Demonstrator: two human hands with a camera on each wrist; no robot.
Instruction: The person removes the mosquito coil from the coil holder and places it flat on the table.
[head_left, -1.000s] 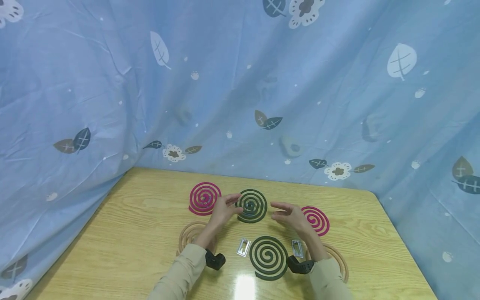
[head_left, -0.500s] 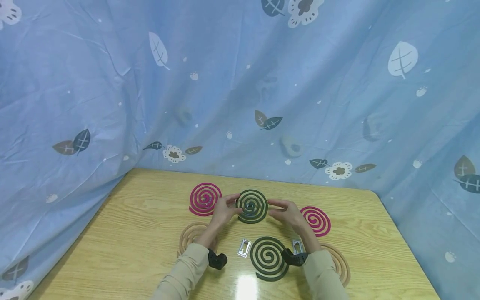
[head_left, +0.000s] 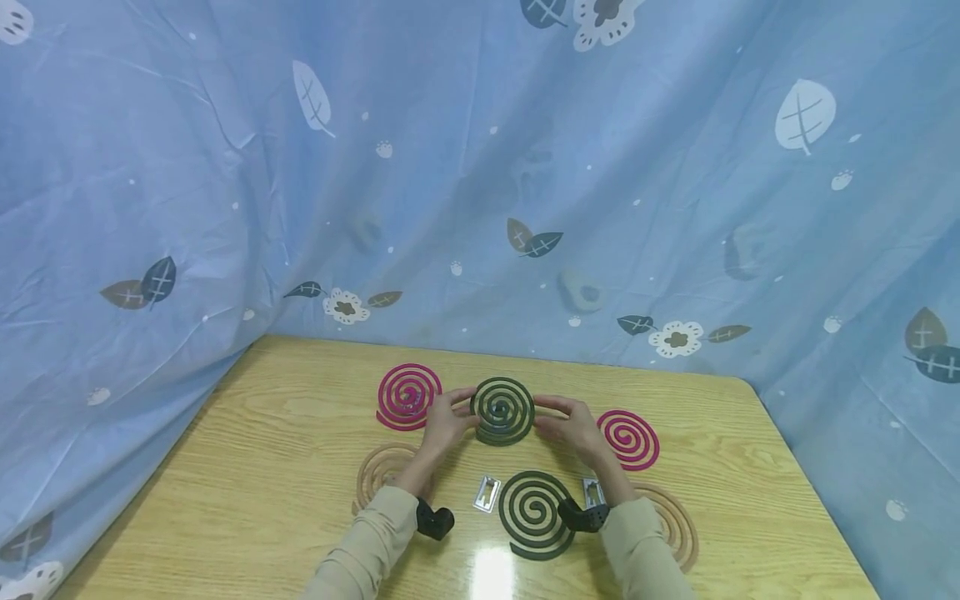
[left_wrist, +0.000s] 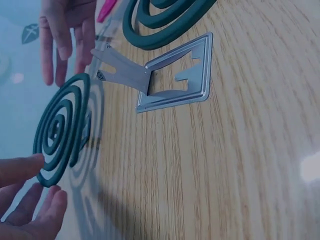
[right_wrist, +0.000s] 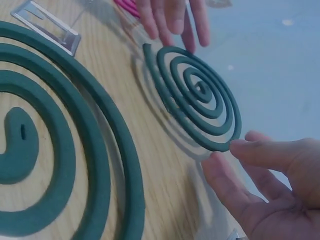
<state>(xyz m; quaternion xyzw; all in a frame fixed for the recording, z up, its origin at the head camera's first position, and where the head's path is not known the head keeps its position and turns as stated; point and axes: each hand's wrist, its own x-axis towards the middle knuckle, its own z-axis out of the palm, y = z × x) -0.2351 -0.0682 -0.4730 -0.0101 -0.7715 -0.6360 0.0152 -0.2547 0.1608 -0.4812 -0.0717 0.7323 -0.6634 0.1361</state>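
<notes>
A dark green mosquito coil (head_left: 501,408) stands between both hands at the back middle of the table. My left hand (head_left: 447,425) pinches its left rim with thumb and fingers. On the opposite rim, my right hand (head_left: 573,423) pinches it the same way, thumb above and fingers beneath in the right wrist view. In the left wrist view the coil's shadow falls apart from it on the wood, and a small metal stand (left_wrist: 86,131) shows behind it, partly hidden by the rings. A second dark green coil (head_left: 536,508) lies flat nearer the body.
Magenta coils lie at the left (head_left: 409,396) and right (head_left: 626,438). Two tan coils, the left one (head_left: 369,479) and the right one (head_left: 681,523), are partly under the forearms. Metal stands (left_wrist: 200,90) flank the front green coil. Blue patterned cloth (head_left: 465,208) hangs behind the table.
The right hand has moved left from beside the green coil and now pinches its right rim. The left hand has stayed at the left rim.
</notes>
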